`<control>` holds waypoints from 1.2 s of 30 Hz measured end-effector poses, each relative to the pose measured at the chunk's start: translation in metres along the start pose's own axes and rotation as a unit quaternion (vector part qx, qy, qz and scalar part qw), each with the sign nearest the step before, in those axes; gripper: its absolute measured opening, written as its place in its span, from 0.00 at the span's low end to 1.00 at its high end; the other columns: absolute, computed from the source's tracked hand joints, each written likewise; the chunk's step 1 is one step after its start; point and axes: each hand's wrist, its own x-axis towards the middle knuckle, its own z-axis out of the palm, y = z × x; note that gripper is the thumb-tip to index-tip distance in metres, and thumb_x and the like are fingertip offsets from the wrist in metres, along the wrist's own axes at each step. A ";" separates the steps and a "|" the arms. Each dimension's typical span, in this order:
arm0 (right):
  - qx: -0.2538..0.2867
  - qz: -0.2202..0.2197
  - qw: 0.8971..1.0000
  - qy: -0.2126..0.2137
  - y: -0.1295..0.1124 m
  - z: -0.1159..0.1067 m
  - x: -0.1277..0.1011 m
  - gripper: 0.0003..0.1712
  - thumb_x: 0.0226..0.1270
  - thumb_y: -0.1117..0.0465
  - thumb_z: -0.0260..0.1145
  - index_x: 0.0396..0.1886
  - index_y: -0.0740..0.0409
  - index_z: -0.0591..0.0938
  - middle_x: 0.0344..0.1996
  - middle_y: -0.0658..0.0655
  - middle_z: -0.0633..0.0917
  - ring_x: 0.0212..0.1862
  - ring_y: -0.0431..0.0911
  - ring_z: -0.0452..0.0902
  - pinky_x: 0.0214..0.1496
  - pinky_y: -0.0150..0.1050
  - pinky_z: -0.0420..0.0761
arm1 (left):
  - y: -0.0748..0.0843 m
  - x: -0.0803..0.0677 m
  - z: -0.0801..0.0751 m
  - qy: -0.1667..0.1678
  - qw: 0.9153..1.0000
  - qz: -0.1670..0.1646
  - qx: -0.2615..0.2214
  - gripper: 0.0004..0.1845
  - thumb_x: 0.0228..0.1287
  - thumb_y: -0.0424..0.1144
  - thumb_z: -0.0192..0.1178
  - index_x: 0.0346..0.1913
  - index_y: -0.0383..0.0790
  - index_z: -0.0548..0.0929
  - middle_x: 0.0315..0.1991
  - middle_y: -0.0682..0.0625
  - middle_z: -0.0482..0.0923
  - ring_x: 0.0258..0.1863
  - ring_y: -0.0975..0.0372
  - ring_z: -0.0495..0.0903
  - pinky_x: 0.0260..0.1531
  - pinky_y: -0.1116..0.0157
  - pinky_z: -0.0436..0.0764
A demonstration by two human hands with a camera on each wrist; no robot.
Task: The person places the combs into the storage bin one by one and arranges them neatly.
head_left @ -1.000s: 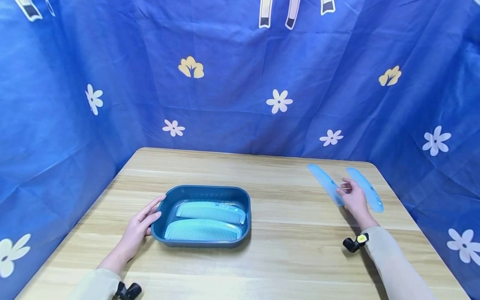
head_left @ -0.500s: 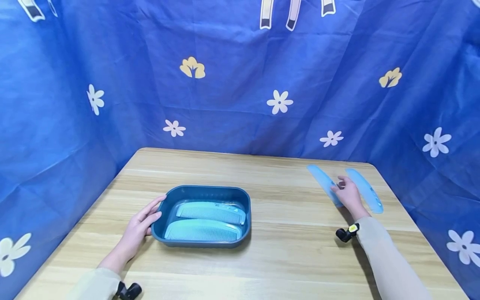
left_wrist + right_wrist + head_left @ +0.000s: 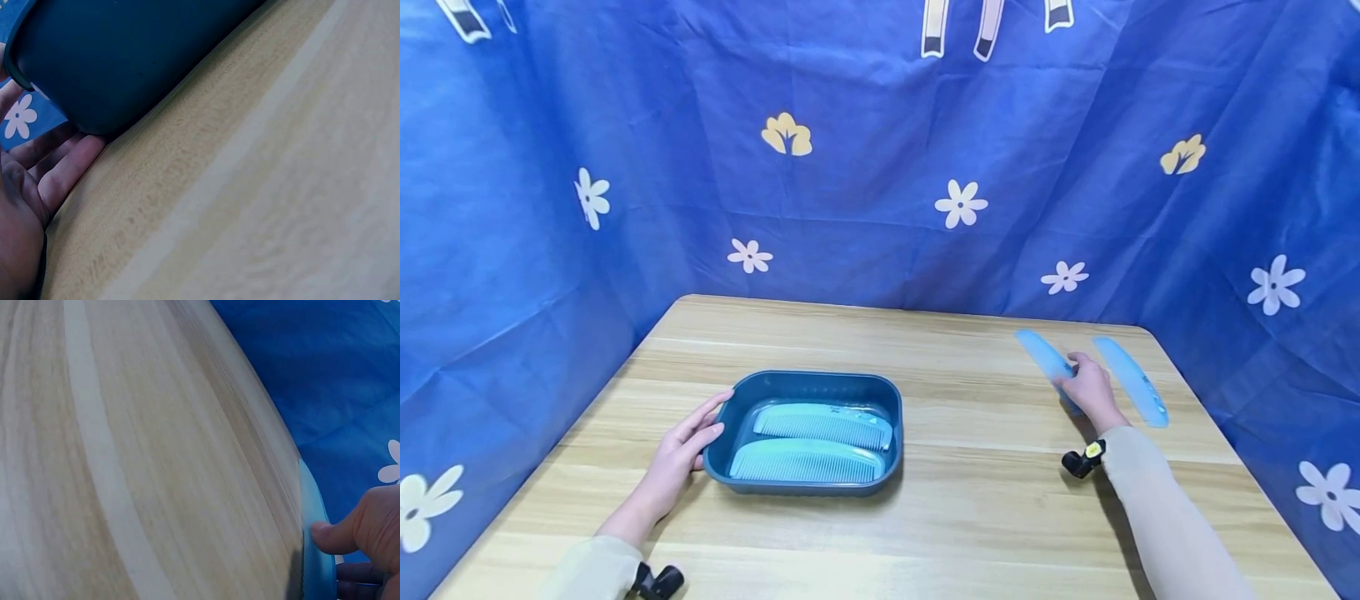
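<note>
In the head view, two light-blue combs (image 3: pixel 808 461) lie side by side in a dark blue rectangular plastic basin (image 3: pixel 718 475). My left hand (image 3: pixel 673 458) rests against the basin's left end, fingers fairly straight; in the left wrist view, some fingers (image 3: pixel 72 165) touch its lower outer wall. At the far right, my right hand (image 3: pixel 1090 393) pinches another blue comb (image 3: pixel 1037 350) by its edges. The right wrist view has the thumb (image 3: pixel 334 537) on one side of this comb (image 3: pixel 312 506), other fingers beyond it. Its near end is partly covered by the hand.
One more blue comb (image 3: pixel 1131 379) lies just right of my right hand. The wooden table (image 3: pixel 955 500) has blue flowered cloth (image 3: pixel 865 167) hanging behind it and on both sides. A small black camera is strapped to each wrist.
My right hand has moved left from between the two table combs onto the left one, its thumb and fingers closing on it. My left hand and the basin have stayed put.
</note>
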 end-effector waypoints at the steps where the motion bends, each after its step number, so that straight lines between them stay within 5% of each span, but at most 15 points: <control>1: -0.007 0.005 1.000 0.003 -0.001 0.001 0.000 0.35 0.60 0.61 0.63 0.64 0.70 0.64 0.53 0.75 0.72 0.54 0.68 0.64 0.54 0.58 0.68 | 0.000 0.000 0.000 0.000 1.000 -0.001 0.000 0.25 0.71 0.41 0.48 0.70 0.48 0.62 0.60 0.46 0.63 0.49 0.69 0.72 0.30 0.66 0.81; 22: 0.003 0.011 1.000 -0.007 -0.013 0.001 0.003 0.41 0.55 0.65 0.68 0.65 0.73 0.61 0.55 0.77 0.64 0.55 0.68 0.62 0.57 0.58 0.66 | 0.000 0.003 0.001 -0.004 1.000 0.000 0.004 0.25 0.72 0.41 0.47 0.70 0.49 0.60 0.64 0.34 0.55 0.50 0.71 0.70 0.31 0.64 0.82; 36: 0.068 0.013 0.997 -0.014 -0.023 0.002 0.000 0.32 0.62 0.66 0.62 0.65 0.70 0.63 0.55 0.75 0.70 0.55 0.65 0.68 0.51 0.56 0.73 | 0.001 0.004 -0.002 -0.008 1.000 -0.001 -0.004 0.25 0.72 0.40 0.47 0.70 0.48 0.61 0.63 0.35 0.56 0.48 0.69 0.73 0.30 0.64 0.82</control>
